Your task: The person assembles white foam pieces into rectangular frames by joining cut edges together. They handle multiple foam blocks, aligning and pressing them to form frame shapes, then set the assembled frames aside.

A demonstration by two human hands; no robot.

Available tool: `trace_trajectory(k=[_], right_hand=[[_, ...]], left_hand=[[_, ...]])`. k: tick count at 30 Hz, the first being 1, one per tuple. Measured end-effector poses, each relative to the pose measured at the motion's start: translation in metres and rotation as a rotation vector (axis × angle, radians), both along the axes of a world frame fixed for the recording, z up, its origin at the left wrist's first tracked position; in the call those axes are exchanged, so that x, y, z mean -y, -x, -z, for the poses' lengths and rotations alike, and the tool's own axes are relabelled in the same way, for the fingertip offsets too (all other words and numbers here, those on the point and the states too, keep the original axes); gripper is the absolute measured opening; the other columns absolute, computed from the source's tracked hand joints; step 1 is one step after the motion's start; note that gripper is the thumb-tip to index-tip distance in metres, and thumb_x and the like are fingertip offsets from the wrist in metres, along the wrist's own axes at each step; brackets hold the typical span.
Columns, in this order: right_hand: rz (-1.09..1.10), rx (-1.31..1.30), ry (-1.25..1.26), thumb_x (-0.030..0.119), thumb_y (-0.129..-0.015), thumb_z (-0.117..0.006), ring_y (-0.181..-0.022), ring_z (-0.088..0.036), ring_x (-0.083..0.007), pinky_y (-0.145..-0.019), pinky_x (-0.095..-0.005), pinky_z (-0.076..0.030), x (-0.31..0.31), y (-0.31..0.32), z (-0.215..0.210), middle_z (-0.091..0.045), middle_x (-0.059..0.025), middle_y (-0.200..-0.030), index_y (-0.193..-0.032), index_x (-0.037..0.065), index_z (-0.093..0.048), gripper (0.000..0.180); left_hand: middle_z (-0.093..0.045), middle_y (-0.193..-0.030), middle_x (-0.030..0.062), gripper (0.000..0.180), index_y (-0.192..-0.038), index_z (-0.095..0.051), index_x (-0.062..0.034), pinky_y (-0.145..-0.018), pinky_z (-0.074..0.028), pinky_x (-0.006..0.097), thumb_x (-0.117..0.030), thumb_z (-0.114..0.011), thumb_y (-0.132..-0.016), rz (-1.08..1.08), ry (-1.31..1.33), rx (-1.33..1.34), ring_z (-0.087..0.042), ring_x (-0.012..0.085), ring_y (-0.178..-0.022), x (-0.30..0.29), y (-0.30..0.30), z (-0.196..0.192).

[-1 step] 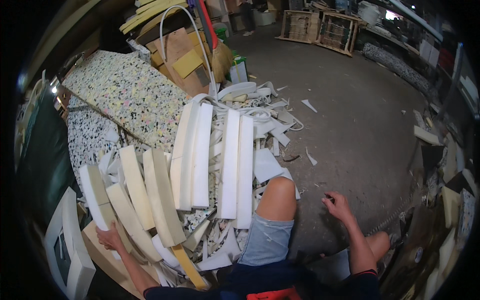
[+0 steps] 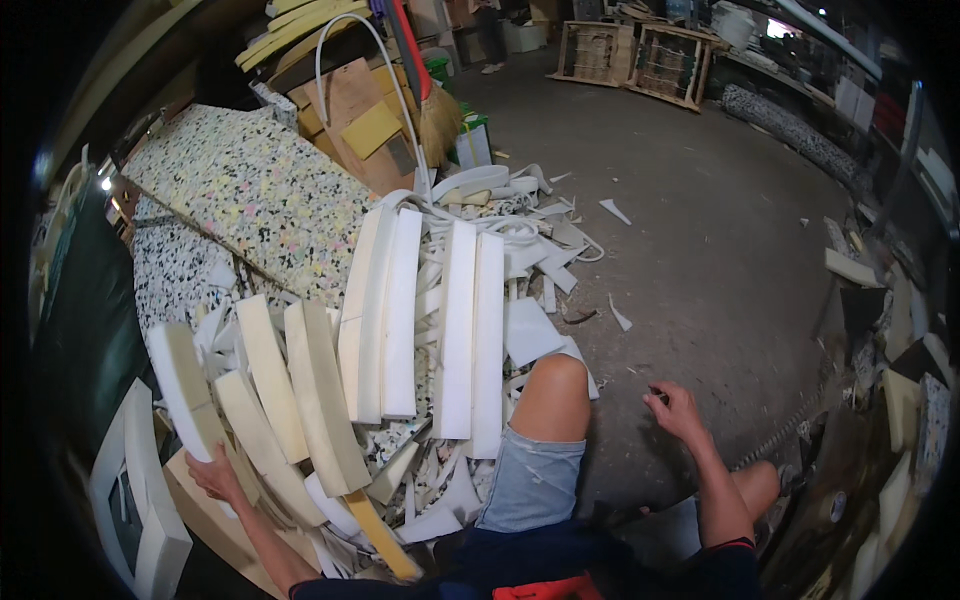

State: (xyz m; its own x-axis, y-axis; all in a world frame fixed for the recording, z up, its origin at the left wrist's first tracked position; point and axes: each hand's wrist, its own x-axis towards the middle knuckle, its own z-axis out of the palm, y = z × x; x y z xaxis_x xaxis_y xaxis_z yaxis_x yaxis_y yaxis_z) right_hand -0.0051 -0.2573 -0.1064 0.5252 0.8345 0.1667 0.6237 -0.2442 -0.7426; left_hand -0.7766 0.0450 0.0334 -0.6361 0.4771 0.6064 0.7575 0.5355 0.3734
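At the lower left, my left hand (image 2: 213, 474) grips the lower part of a long cream-white foam strip (image 2: 183, 378) with a thin line across it. Several more foam strips stand side by side to its right, among them a beige strip (image 2: 322, 395) and a white strip (image 2: 457, 330). My right hand (image 2: 677, 411) is held over the floor, right of my bare knee (image 2: 556, 385). Its fingers are curled together; a small dark spot shows at the fingertips, too small to name.
Foam offcuts (image 2: 533, 330) lie heaped under and beside the strips. A speckled foam slab (image 2: 260, 190) slopes behind them. Farther back are a straw broom (image 2: 440, 125), wooden frames (image 2: 640, 62) and a person's legs (image 2: 491, 42). More scraps (image 2: 852, 268) line the right side of the grey floor (image 2: 700, 220).
The top of the foam strip in my left hand has tipped slightly to the left. My right hand has stayed in place. More of the person's legs show at the back.
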Motion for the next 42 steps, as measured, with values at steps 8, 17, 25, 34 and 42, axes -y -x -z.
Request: trace_trajectory(k=[8,17,25,34,42], right_hand=[[-0.037,-0.244,-0.107,0.011,-0.091,-0.068,-0.084,-0.072,-0.0193,-0.073,-0.0313,-0.055,-0.034,0.017,-0.035,-0.072,-0.0138,-0.098,-0.116,-0.002,-0.070,0.028],[-0.136,-0.241,-0.288,0.011,-0.092,-0.069,-0.088,-0.067,-0.0174,-0.077,-0.0298,-0.054,-0.039,0.068,-0.125,-0.069,-0.0137,-0.108,-0.126,0.000,-0.065,0.036],[-0.045,-0.322,-0.492,0.039,-0.093,-0.072,-0.125,-0.059,-0.0322,-0.103,-0.0407,-0.048,-0.064,0.046,-0.168,-0.048,-0.0271,-0.146,-0.157,-0.003,-0.024,0.089],[0.037,-0.270,-0.546,0.052,-0.086,-0.078,-0.133,-0.051,-0.0339,-0.111,-0.0429,-0.041,-0.041,0.037,-0.157,-0.050,-0.0264,-0.143,-0.155,-0.004,-0.021,0.105],[0.138,-0.787,-0.777,0.024,-0.088,-0.077,-0.113,-0.064,-0.0269,-0.096,-0.0387,-0.054,-0.045,0.012,-0.147,-0.061,-0.0203,-0.124,-0.143,-0.007,-0.037,0.074]], left_hand=[[-0.044,-0.154,0.0172,0.064,-0.151,-0.037,0.0066,-0.118,-0.032,0.036,-0.041,-0.043,-0.109,1.372,-0.194,1.121,-0.046,0.0264,-0.139,-0.058,-0.178,-0.115],[-0.057,-0.134,0.0147,0.057,-0.146,-0.040,-0.0006,-0.098,-0.050,0.035,-0.042,-0.046,-0.106,1.835,0.174,1.449,-0.058,0.0197,-0.116,-0.004,-0.482,-0.106],[-0.057,-0.134,0.0175,0.063,-0.146,-0.040,0.0034,-0.102,-0.047,0.035,-0.048,-0.036,-0.110,2.101,0.565,1.395,-0.058,0.0229,-0.118,0.099,-0.593,-0.022],[-0.057,-0.137,0.0182,0.069,-0.148,-0.039,0.0020,-0.102,-0.050,0.037,-0.054,-0.035,-0.108,1.948,0.835,1.871,-0.061,0.0257,-0.120,0.141,-0.613,0.026],[-0.044,-0.151,0.0242,0.104,-0.160,-0.021,-0.0032,-0.115,-0.035,0.041,-0.057,-0.072,-0.088,2.241,0.748,1.378,-0.045,0.0310,-0.139,0.127,-0.612,0.020]])
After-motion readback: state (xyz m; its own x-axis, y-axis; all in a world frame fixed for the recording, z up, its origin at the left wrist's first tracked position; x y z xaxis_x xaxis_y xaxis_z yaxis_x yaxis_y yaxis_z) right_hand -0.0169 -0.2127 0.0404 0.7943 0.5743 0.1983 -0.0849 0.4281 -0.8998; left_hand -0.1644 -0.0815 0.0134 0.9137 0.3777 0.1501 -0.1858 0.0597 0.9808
